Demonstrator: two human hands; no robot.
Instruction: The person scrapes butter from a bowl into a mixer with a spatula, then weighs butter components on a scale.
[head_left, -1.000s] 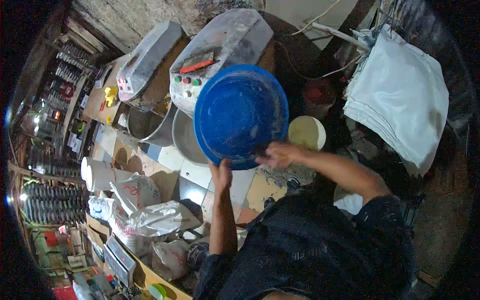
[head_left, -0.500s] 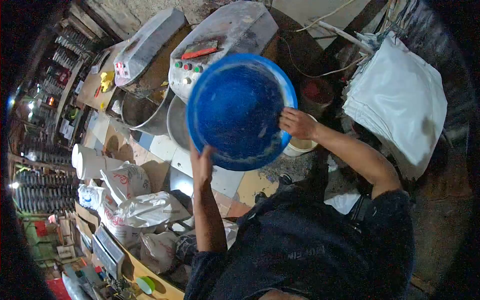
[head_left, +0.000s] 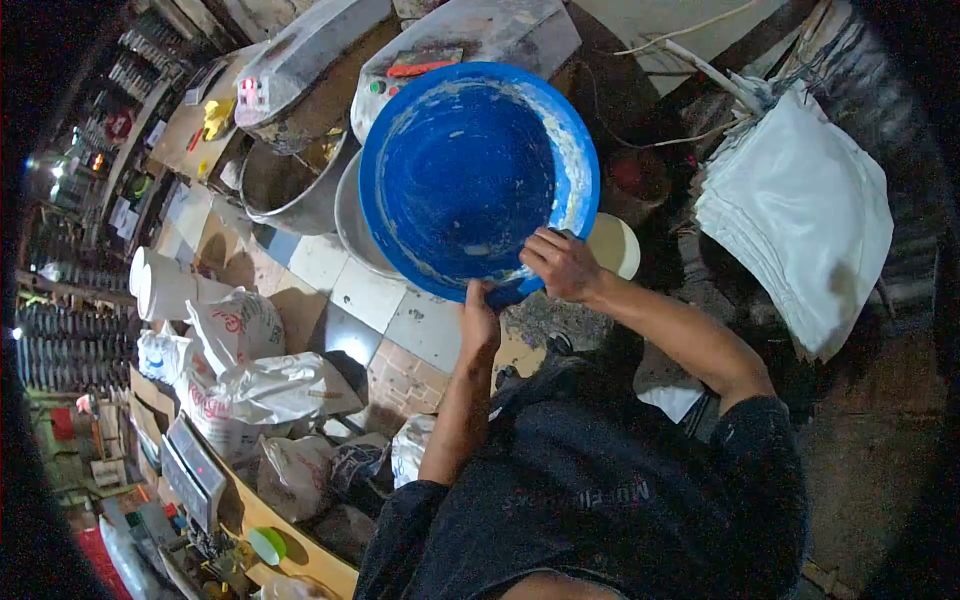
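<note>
A large round blue basin (head_left: 460, 170) is held up in front of me, its inside turned toward me. Whitish residue smears its inner wall, thickest along the right side. My left hand (head_left: 480, 318) grips the bottom edge of the rim, with the thumb over the inside and the fingers hidden behind. At the lower right of the rim, my right hand (head_left: 562, 264) is closed with its fingers curled over the edge. Beyond the basin stands a grey machine (head_left: 500, 35) with coloured buttons and a red-handled tool (head_left: 420, 69) on top, its metal bowl (head_left: 352, 215) partly covered by the basin.
A second machine (head_left: 310, 70) with a metal bowl (head_left: 290, 195) stands to the left. White sacks (head_left: 235, 330) and white buckets (head_left: 175, 285) crowd the floor at left. Stacked white sacks (head_left: 800, 200) lie at right, and a pale round container (head_left: 615, 247) sits behind my right hand.
The basin has tilted, showing more of its inside. My left hand has shifted right along the rim and my right hand has moved down and left, bringing them close together.
</note>
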